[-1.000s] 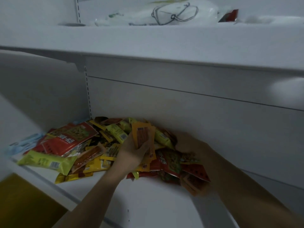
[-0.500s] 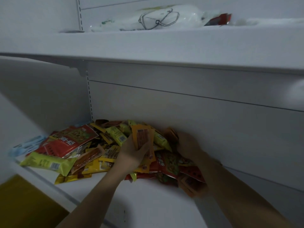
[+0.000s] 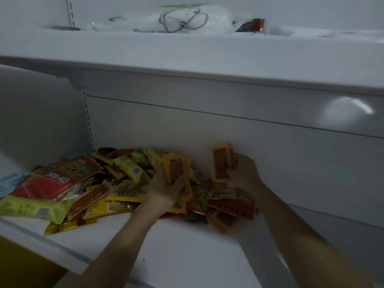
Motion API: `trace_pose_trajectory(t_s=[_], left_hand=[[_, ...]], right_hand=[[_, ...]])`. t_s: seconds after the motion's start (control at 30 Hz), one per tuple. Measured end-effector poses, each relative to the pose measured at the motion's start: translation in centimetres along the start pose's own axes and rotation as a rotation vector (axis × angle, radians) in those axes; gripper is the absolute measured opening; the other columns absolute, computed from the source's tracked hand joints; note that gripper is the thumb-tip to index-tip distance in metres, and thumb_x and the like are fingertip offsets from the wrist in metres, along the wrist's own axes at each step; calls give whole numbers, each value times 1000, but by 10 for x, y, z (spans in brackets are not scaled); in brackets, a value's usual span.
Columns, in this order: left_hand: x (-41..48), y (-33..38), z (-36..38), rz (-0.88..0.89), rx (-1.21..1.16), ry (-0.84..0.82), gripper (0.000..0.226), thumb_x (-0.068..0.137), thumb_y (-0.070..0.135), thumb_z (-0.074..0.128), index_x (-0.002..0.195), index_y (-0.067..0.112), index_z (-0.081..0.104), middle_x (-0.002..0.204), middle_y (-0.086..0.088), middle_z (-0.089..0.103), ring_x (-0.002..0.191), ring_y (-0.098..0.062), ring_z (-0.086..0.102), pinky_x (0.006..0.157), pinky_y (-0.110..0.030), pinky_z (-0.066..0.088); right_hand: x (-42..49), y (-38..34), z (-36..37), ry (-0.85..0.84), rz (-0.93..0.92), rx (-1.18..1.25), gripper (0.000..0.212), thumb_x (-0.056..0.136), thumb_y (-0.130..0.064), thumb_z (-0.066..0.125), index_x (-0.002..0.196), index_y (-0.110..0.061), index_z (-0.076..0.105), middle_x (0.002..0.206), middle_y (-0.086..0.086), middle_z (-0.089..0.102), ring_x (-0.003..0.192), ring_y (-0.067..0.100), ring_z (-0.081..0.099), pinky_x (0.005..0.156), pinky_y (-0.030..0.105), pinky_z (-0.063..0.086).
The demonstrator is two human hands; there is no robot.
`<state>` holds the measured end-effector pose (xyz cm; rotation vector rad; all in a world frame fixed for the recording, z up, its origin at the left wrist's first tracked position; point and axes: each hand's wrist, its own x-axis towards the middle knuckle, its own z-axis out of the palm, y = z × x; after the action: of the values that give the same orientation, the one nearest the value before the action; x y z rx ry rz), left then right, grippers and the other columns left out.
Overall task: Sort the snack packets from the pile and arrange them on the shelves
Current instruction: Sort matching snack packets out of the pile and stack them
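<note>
A pile of snack packets (image 3: 99,188) in red, yellow and green lies on the white lower shelf (image 3: 187,246), against the back panel. My left hand (image 3: 166,190) holds a small stack of orange packets (image 3: 175,169) upright over the pile. My right hand (image 3: 245,175) grips another orange packet (image 3: 221,161) lifted clear of the pile, close to the back panel. More red and green packets (image 3: 230,204) lie between and under my hands.
The white upper shelf (image 3: 187,59) overhangs the pile; on it lie a white plastic bag (image 3: 176,19) and a red packet (image 3: 252,24). A large red bag (image 3: 58,179) and a green packet (image 3: 35,206) sit at the pile's left. Something pale blue (image 3: 8,181) lies at far left.
My right hand has come up out of the pile holding an orange packet. My left hand keeps its orange stack in about the same place.
</note>
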<state>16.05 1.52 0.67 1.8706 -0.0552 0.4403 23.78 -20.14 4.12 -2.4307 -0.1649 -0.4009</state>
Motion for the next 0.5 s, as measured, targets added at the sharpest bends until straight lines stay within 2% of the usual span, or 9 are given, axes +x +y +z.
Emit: trace_pose_trajectory(t_s=[0.07, 0.1, 0.17, 0.23, 0.27, 0.37, 0.43, 0.5], left_hand=[[-1, 0, 9, -4, -35, -21, 30, 91, 42, 66, 118, 31, 60, 108, 9, 69, 102, -16, 65, 89, -42, 54], [-2, 0, 15, -3, -54, -31, 29, 90, 43, 66, 116, 32, 60, 106, 10, 69, 99, -14, 66, 88, -43, 54], [-3, 1, 25, -3, -89, -53, 19, 91, 34, 67, 110, 31, 62, 100, 9, 70, 93, -11, 66, 84, -43, 55], [-2, 2, 37, -5, -130, -89, 18, 91, 27, 69, 108, 27, 65, 98, 9, 71, 90, -10, 67, 82, -42, 55], [-1, 2, 43, -3, -147, -115, 16, 90, 26, 70, 106, 27, 66, 96, 10, 71, 89, -8, 67, 81, -39, 55], [1, 5, 63, 15, -166, -174, 8, 87, 30, 73, 93, 32, 68, 89, 10, 72, 86, -8, 67, 74, -34, 52], [-1, 9, 77, 11, -178, -228, 9, 86, 33, 75, 91, 28, 70, 88, 6, 72, 83, -9, 67, 72, -33, 53], [-8, 16, 89, -5, -218, -282, 7, 86, 30, 75, 86, 28, 68, 84, 8, 71, 73, -2, 66, 65, -30, 56]], right_hand=[[-11, 2, -10, 35, 63, 61, 10, 80, 3, 55, 71, 1, 53, 61, 8, 51, 55, 21, 45, 44, 18, 28], [-17, 5, -15, 53, 100, 104, 7, 80, 2, 56, 76, 7, 57, 64, 11, 55, 58, 23, 49, 48, 22, 33], [-30, 11, -20, 98, 180, 250, 16, 75, 3, 58, 87, 13, 62, 71, 19, 63, 63, 29, 60, 55, 33, 46], [-44, 18, -26, 139, 245, 346, 22, 70, -1, 61, 89, 9, 66, 76, 22, 68, 70, 35, 67, 63, 49, 55], [-52, 21, -29, 159, 268, 373, 21, 69, -1, 61, 87, 7, 67, 75, 20, 68, 69, 32, 66, 65, 50, 55], [-77, 35, -38, 235, 354, 429, 13, 75, 9, 59, 85, 8, 67, 70, 12, 65, 67, 26, 63, 62, 37, 49], [-95, 45, -44, 284, 390, 462, 14, 76, 11, 56, 87, 10, 66, 73, 12, 67, 69, 27, 64, 64, 40, 51], [-112, 54, -51, 337, 426, 479, 16, 77, 12, 56, 81, 4, 68, 74, 11, 69, 71, 30, 67, 68, 46, 55]])
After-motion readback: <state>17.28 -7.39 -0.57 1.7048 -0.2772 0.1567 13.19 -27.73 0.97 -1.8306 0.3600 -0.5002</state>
